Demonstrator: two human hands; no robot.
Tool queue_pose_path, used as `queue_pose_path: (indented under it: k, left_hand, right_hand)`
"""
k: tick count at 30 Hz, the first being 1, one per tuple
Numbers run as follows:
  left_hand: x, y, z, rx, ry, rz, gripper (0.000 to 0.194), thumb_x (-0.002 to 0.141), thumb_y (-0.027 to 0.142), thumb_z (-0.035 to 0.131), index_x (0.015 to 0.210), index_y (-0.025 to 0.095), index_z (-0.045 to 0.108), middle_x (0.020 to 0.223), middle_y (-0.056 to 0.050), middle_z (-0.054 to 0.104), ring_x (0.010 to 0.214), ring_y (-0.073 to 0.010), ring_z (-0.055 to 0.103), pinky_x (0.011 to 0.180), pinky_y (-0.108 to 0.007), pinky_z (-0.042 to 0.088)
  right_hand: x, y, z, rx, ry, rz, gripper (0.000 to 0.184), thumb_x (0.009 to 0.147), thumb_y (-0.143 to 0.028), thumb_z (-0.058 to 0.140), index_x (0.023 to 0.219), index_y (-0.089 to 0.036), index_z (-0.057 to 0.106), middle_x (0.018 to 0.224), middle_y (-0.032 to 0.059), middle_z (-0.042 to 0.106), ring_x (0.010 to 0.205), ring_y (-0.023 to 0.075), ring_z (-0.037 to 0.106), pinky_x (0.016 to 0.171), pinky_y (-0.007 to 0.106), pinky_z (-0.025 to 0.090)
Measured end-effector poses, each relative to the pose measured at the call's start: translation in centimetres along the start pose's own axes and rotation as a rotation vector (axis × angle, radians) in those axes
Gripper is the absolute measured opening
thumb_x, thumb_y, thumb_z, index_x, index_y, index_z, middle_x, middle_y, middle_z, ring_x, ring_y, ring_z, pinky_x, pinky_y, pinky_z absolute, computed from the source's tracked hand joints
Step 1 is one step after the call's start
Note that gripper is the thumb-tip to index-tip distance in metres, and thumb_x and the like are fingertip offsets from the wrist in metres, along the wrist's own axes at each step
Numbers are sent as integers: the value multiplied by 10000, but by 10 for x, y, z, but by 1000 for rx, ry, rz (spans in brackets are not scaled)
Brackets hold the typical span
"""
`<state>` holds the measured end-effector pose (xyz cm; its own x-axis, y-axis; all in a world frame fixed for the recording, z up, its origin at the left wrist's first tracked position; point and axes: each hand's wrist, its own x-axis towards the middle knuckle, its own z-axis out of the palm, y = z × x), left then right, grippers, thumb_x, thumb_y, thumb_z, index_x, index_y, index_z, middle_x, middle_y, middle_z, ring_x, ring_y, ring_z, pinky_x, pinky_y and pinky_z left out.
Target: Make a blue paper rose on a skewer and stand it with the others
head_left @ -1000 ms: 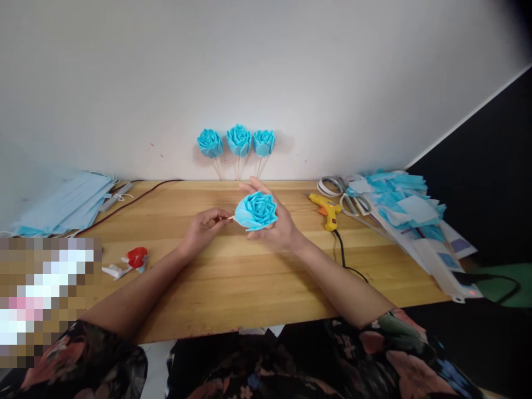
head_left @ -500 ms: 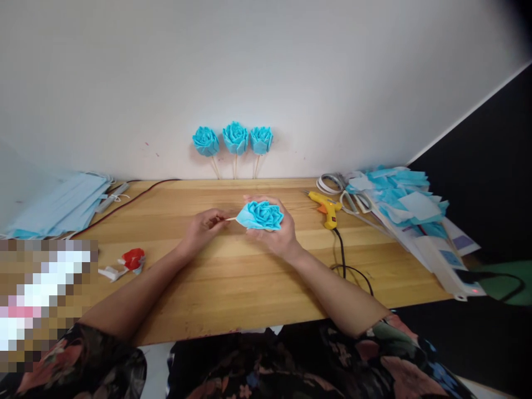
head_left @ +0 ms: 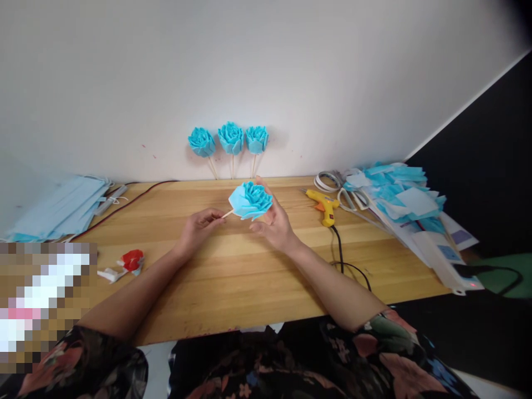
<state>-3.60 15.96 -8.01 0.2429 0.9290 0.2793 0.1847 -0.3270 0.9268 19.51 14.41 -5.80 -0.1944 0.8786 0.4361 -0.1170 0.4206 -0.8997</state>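
Observation:
A blue artificial flower [head_left: 250, 200] on a thin wooden stick is held above the middle of the table, tilted with its bloom up and to the right. My left hand [head_left: 202, 228] pinches the stick below the bloom. Beside the petals, my right hand [head_left: 274, 224] is open, fingers apart and partly behind the bloom; whether a fingertip touches the petals I cannot tell. Three similar blue flowers [head_left: 230, 138] on sticks lean against the wall behind.
On the right lie a yellow glue gun [head_left: 323, 204] with a black cord, scissors [head_left: 353, 199], a tape roll [head_left: 327, 181], a pile of blue cut pieces [head_left: 399, 191] and a power strip [head_left: 440, 260]. Face masks [head_left: 62, 205] are stacked left, near a red-and-white scrap [head_left: 133, 260].
The flower has tipped upward and shifted slightly left and away from me. My right hand has loosened from around the bloom, while my left still grips the stick.

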Motion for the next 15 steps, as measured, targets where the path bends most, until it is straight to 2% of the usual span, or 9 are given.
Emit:
queue_pose_path:
  k: [3, 6, 9, 15]
  left_hand:
    - [0, 1, 0, 19, -9, 2, 273, 852, 442, 761, 889, 172, 760, 825, -50, 762, 723, -159, 679, 669, -263, 529]
    - [-1, 3, 1, 39, -5, 11, 285, 853, 449, 758, 905, 169, 763, 820, -52, 757, 691, -149, 661, 632, -246, 506]
    - [-1, 6, 1, 62, 11, 34, 279, 845, 445, 762, 916, 176, 765, 834, -50, 756, 690, -145, 647, 635, -241, 501]
    - [-2, 19, 2, 109, 7, 96, 197, 852, 378, 750, 866, 181, 756, 857, -57, 769, 753, -167, 663, 724, -274, 530]
  right_hand:
    - [-3, -6, 2, -25, 30, 4, 934, 668, -677, 864, 1459, -283, 563, 1441, 96, 657, 1386, 309, 588, 1215, 485, 417]
    - [-4, -11, 4, -69, 77, 34, 745, 674, -635, 877, 1278, -258, 658, 1245, 76, 757, 1185, 290, 708, 1119, 468, 506]
    - [-6, -13, 7, -109, 119, 23, 752, 611, -604, 924, 1220, -255, 655, 1160, 61, 776, 1095, 274, 735, 1029, 425, 557]
    - [-8, -14, 16, -155, 97, -118, 726, 594, -596, 932, 1168, -284, 617, 1229, 68, 732, 1141, 285, 714, 1004, 439, 566]
